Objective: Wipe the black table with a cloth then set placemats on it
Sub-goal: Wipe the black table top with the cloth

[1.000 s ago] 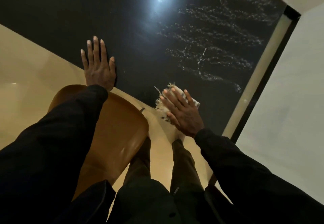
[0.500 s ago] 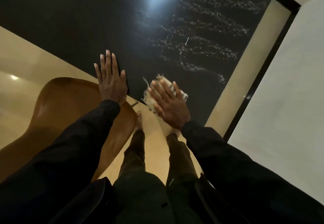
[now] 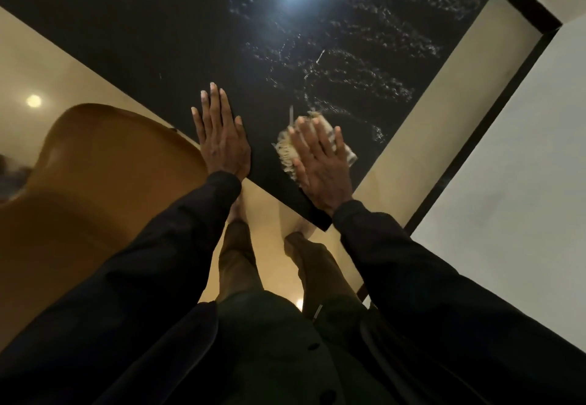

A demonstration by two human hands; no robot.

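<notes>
Pressing flat, the right hand (image 3: pixel 323 171) pins the cloth (image 3: pixel 317 144) under straight fingers near the black table (image 3: pixel 158 30) corner — frayed edge pokes out left of the palm. Left hand (image 3: pixel 223 141) lies flat, fingers extended, beside it — holding nothing.

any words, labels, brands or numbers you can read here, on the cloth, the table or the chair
No readable text anywhere in this view.
The cloth under the right hand shows only a pale fringe and a blurred pattern, no letters.
The black table bears only wet streaks and a lamp's reflection.
The brown chair is plain.
</notes>
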